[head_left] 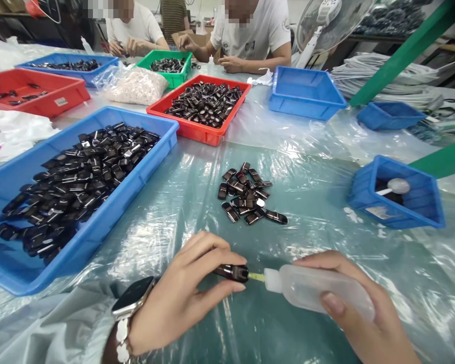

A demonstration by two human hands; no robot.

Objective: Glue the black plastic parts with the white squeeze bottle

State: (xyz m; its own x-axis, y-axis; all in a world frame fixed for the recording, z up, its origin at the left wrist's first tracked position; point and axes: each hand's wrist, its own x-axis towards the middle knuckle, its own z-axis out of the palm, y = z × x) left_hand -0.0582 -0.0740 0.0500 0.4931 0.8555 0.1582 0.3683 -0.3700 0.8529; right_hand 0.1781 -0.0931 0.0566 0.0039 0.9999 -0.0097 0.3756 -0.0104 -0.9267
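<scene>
Between the thumb and fingers of my left hand [189,288] is a glossy black plastic piece [233,272], its open end turned to the right. My right hand [360,298] is wrapped round a translucent squeeze bottle [307,288] that lies nearly level. The bottle's thin yellowish nozzle [256,276] meets the end of the black piece; whether the tip is inside it I cannot tell. Just beyond my hands, a loose pile of similar black pieces [246,189] rests on the plastic-covered table [197,202].
At left stands a long blue tray [136,172] heaped with black pieces. A red tray [220,132] behind holds more. On the right are a small blue bin [398,215] with a spoon [398,186] and a green post [402,55]. Two people [250,35] sit across the table.
</scene>
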